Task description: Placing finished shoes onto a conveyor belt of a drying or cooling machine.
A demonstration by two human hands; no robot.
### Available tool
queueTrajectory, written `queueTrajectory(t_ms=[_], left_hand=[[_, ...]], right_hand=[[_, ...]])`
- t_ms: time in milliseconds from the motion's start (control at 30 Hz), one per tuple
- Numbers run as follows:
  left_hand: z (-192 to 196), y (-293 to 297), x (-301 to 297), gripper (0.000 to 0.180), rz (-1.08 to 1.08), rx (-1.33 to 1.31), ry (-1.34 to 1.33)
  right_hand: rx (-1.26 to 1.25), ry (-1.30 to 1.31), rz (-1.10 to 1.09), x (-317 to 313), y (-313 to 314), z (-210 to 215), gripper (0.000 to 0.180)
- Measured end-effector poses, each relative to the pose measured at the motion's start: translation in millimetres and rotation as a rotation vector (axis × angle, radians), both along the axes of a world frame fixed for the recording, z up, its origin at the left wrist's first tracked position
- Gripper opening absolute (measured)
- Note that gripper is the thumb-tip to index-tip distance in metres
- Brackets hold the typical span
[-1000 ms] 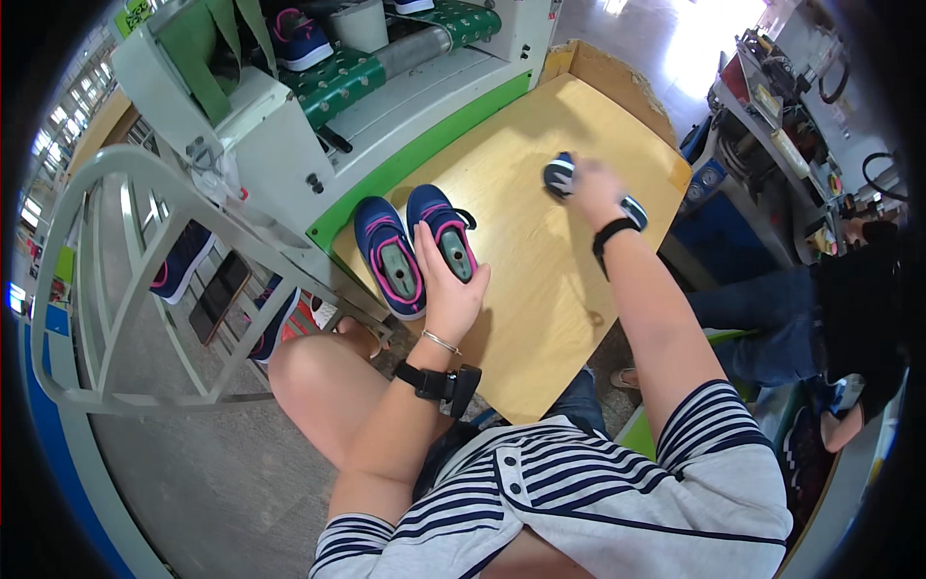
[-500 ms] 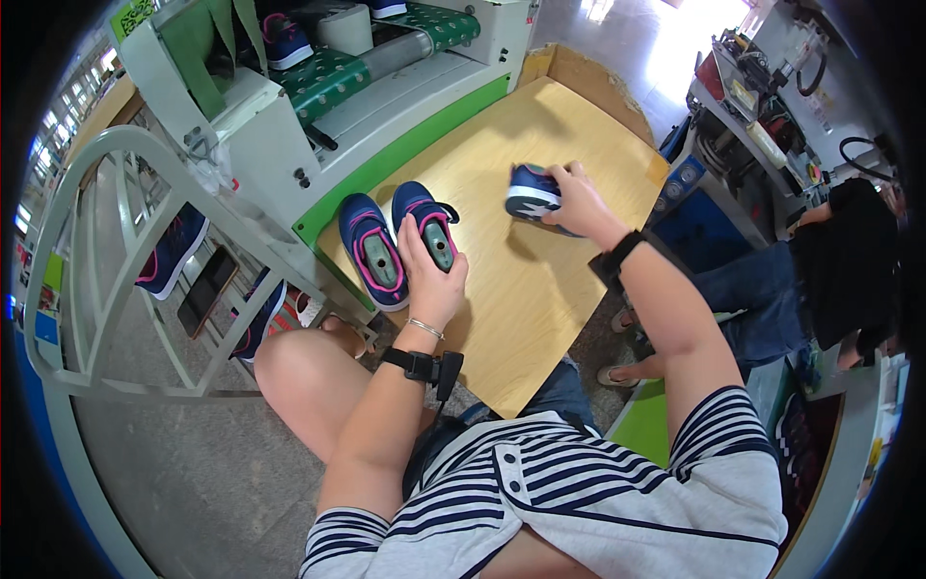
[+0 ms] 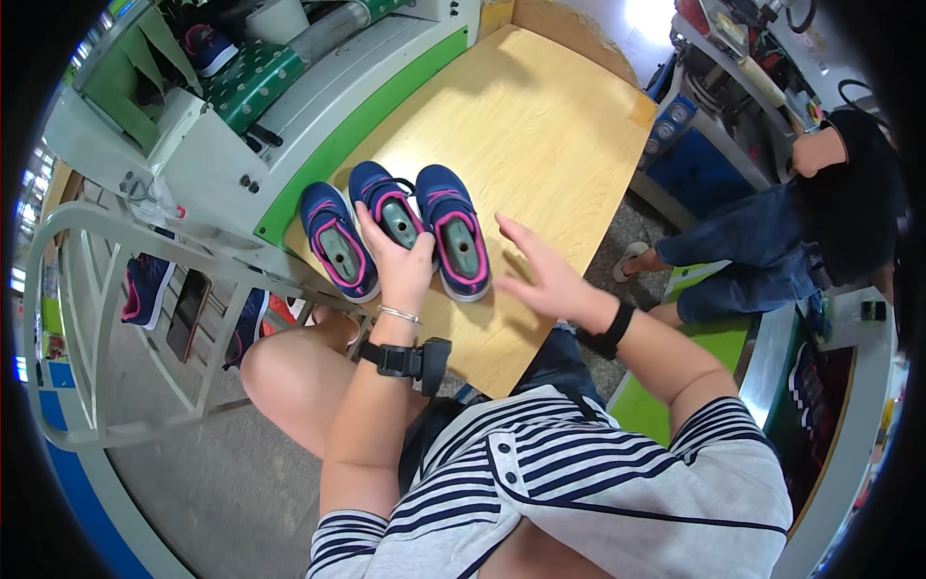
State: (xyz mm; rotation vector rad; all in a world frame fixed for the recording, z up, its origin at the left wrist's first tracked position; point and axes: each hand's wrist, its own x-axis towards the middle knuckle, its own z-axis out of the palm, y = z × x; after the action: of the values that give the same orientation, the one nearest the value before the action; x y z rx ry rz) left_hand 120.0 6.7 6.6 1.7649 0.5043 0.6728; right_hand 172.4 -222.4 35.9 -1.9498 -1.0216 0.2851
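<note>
Brought across from the right half of the tabletop (image 3: 569, 125) since the earlier frame, out of the right hand (image 3: 552, 280) and into the end place of a row of three: right shoe (image 3: 451, 227), now upright beside middle shoe (image 3: 386, 205) and left shoe (image 3: 328, 227), all navy with pink trim, toes toward the far side. Right hand now spread wide, thumb well apart from fingers, just to the right of the right shoe's heel. Left hand (image 3: 400, 275) wrapped around the heel of the middle shoe, fingers down the slot between middle and left shoes, thumb on the opposite side. Between middle and right shoes, a thin gap at most; contact impossible to tell. Tightest room on the left: left shoe close to the green strip (image 3: 357, 130) along the machine side, heel near the near-left edge as well. Most room on the right: a broad stretch of pale wood out to the right edge and up to a cardboard panel (image 3: 584, 37) at the far edge. Behind the right shoe's heel, a smaller wedge of wood down to the near corner. Past the near-left edge, a knee (image 3: 289, 386); farther left, a grey tubular frame (image 3: 116, 220).
</note>
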Motion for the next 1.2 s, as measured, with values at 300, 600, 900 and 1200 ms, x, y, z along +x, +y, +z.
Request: queueTrajectory(t_ms=[300,600,900,1200], left_hand=[[97.9,43.5,-3.8,0.087,-0.039,-0.878,-0.117],[207.2,119.1,84.5,0.084,0.183,0.065,-0.560],[211.2,194.1,144.5,0.100,0.344,0.142,-0.198],[67.1,74.8,-36.4,0.089,0.062,-0.178,0.106]], right_hand=[[0.527,0.529,-0.333,2.4,62.1,-9.4,0.079],[0.878,0.199,-0.163,226.1,171.1,152.1,0.063],[0.358,-0.581,-0.564,290.2,311.7,133.7,0.075],[-0.153,0.140,0.325,12.6,136.7,-22.7,0.055]])
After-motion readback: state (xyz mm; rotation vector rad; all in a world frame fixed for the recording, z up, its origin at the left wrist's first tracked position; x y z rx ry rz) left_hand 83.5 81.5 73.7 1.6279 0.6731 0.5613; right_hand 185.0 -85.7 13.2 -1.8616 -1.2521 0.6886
